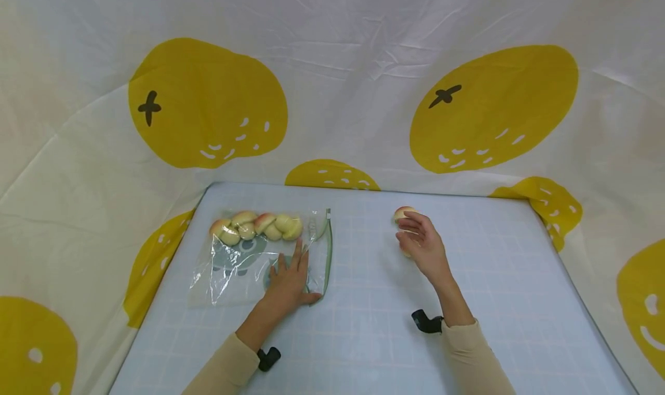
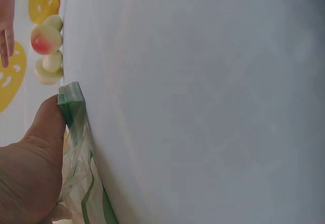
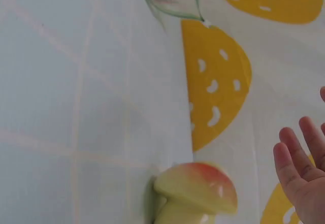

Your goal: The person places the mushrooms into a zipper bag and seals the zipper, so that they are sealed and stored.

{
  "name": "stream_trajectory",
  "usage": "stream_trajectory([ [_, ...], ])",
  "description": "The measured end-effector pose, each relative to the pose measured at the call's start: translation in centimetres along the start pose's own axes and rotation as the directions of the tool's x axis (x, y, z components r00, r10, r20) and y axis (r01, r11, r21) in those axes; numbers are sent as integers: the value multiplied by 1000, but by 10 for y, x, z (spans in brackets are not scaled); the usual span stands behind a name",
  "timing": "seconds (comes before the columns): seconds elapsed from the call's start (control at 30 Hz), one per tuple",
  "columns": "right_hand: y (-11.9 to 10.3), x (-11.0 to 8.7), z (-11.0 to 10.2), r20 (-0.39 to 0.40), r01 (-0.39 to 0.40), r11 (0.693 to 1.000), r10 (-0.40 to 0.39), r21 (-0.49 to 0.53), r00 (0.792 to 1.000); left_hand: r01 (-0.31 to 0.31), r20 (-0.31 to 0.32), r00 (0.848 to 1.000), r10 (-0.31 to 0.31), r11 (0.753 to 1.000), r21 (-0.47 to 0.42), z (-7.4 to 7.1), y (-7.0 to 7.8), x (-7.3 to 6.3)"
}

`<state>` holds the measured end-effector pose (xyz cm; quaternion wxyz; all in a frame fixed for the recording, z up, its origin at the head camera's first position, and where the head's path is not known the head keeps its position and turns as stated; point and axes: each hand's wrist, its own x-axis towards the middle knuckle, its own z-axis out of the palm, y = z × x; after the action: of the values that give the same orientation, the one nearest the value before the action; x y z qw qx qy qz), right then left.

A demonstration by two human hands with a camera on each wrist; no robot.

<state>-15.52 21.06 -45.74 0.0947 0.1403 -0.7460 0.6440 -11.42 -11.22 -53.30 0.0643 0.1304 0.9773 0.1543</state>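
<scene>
A clear zip bag point(image 1: 208, 291) with a green edge and green cartoon print lies at the left of the table. Inside it are glossy, braid-shaped pieces point(image 1: 283, 227), pale yellow with a red blush. My left hand point(image 1: 288, 282) rests on the bag near its opening, fingers spread; in the left wrist view the thumb point(image 2: 48, 120) lies by the green zip strip point(image 2: 72, 102). Farther right, my right hand point(image 1: 425, 248) hovers over a similar braid-shaped piece point(image 1: 403, 212), partly hiding it. Its loosely bent fingers hold nothing; the right wrist view shows them apart from the piece point(image 3: 195, 188).
The table point(image 1: 363, 337) has a pale cloth with a faint grid. Behind it and along both sides hangs a white curtain point(image 1: 353, 112) with large yellow fruit prints. A black wrist-worn device point(image 1: 427, 321) sits by each cuff.
</scene>
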Motion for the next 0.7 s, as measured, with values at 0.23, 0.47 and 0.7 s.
stream_trajectory([
  [0.23,21,-1,-30,-89,-24,999,20,-44,996,2,3,1000,-2,1000,9,-1,1,0],
  [0.47,44,-4,-52,-101,-108,990,99,-88,990,9,9,1000,-9,1000,1,-2,2,-2],
  [0.7,58,-8,-64,-65,-196,973,189,-125,980,7,5,1000,-7,1000,2,-3,3,-3],
])
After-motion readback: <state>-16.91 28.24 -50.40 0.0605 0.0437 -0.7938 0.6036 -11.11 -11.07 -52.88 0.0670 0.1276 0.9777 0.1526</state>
